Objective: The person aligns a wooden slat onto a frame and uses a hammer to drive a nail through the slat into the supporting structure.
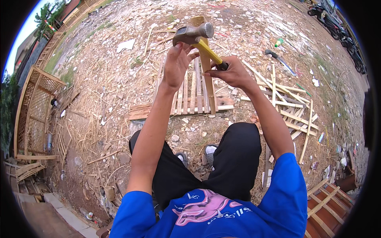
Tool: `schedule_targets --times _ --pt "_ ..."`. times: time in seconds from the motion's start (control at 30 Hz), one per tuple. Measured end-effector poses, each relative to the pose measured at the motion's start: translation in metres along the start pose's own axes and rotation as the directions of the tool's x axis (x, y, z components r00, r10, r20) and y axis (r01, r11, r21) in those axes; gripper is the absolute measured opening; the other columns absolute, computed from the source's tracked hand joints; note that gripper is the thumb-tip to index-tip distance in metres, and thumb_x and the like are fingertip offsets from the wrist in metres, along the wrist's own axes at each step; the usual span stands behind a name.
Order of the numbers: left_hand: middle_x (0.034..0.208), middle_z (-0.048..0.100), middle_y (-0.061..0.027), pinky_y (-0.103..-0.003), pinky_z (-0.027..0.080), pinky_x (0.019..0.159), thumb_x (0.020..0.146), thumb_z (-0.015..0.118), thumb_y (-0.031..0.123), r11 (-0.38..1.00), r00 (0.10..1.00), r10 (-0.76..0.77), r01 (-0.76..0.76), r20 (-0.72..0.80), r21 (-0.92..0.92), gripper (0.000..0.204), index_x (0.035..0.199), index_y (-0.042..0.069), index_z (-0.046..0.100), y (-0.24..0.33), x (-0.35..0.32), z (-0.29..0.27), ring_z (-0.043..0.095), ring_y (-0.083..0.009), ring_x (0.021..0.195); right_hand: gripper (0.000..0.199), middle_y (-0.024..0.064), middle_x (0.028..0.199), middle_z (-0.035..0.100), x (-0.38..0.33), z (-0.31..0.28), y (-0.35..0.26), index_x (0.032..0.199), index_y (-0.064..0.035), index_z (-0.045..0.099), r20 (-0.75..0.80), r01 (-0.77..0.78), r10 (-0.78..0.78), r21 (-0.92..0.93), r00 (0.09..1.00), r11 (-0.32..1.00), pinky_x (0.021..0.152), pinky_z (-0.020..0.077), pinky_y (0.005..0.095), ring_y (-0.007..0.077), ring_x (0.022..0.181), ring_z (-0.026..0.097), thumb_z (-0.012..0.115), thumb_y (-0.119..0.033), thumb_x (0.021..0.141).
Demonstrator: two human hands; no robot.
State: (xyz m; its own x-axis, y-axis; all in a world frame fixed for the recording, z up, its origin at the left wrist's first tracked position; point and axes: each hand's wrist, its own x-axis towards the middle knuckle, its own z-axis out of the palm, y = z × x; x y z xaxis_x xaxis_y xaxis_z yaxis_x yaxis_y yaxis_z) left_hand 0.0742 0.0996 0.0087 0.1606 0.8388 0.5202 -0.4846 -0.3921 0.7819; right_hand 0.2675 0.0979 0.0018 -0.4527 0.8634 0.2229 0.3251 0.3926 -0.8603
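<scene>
Head view shows the right hand (232, 73) wrapped around the yellow handle of a claw hammer (193, 33), raised in front of the person. The left hand (176, 63) has its fingers pinching up at the steel head, seemingly adjusting it. Beyond, a slatted bamboo panel (186, 97) lies on the ground with several strips laid side by side; loose strips (293, 107) alongside suggest the nailing is only partway done.

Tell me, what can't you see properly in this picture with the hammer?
Head view only:
- Left hand fingertips: hidden behind the hammer head.
- Hammer handle's end: covered by the right hand.
- Bamboo slat panel: middle blocked by both hands.
- Shoes: mostly hidden by the knees.
- Motorbikes: cut off by the rim.
</scene>
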Motion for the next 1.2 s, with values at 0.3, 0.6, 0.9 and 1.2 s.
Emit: schedule_targets --times 0.3,0.6,0.9,1.2 --pt "0.100 0.067 -0.0095 -0.029 0.057 0.080 0.099 0.058 0.031 0.996 0.999 0.012 -0.009 -0.035 0.092 0.038 0.117 -0.003 0.058 -0.027 -0.014 0.010 0.069 -0.0179 0.092 0.025 -0.0063 0.067 0.059 0.011 0.010 0.007 0.092 -0.0029 0.074 0.048 -0.023 0.012 0.234 0.999 0.972 0.058 0.0368 0.0228 0.0035 0.061 0.046 0.084 -0.021 0.078" --pt "0.080 0.065 -0.0063 -0.026 0.055 0.067 0.102 0.054 0.026 0.978 0.994 0.087 -0.073 -0.067 0.194 0.028 0.110 -0.001 0.056 -0.075 -0.001 0.028 0.066 -0.0132 0.073 0.032 -0.0049 0.068 0.059 -0.037 -0.006 0.050 0.097 -0.0014 0.073 -0.263 -0.053 0.121 0.252 0.957 0.966 0.056 0.0350 0.0222 0.0034 0.061 0.047 0.075 -0.032 0.088" --pt "0.081 0.049 0.0004 -0.024 0.044 0.068 0.102 0.054 0.031 0.866 0.996 0.008 0.039 -0.092 0.498 0.026 0.104 0.007 0.044 -0.126 0.014 0.032 0.048 -0.0064 0.073 0.029 -0.0067 0.052 0.039 -0.119 -0.001 0.100 0.084 -0.0006 0.063 -0.470 0.115 0.183 0.537 0.863 0.836 0.041 0.0217 0.0224 0.0023 0.043 0.030 0.061 -0.026 0.098" --pt "0.065 0.032 0.0034 -0.028 0.030 0.060 0.105 0.043 0.036 0.982 0.982 -0.138 0.153 -0.129 0.114 0.039 0.077 0.008 0.043 -0.173 0.041 0.031 0.030 -0.0098 0.061 0.034 -0.0064 0.049 0.033 -0.201 0.059 0.187 0.075 -0.0094 0.048 -0.502 -0.131 0.724 0.773 0.472 0.621 0.034 0.0210 0.0241 0.0048 0.035 0.029 0.060 -0.032 0.098"
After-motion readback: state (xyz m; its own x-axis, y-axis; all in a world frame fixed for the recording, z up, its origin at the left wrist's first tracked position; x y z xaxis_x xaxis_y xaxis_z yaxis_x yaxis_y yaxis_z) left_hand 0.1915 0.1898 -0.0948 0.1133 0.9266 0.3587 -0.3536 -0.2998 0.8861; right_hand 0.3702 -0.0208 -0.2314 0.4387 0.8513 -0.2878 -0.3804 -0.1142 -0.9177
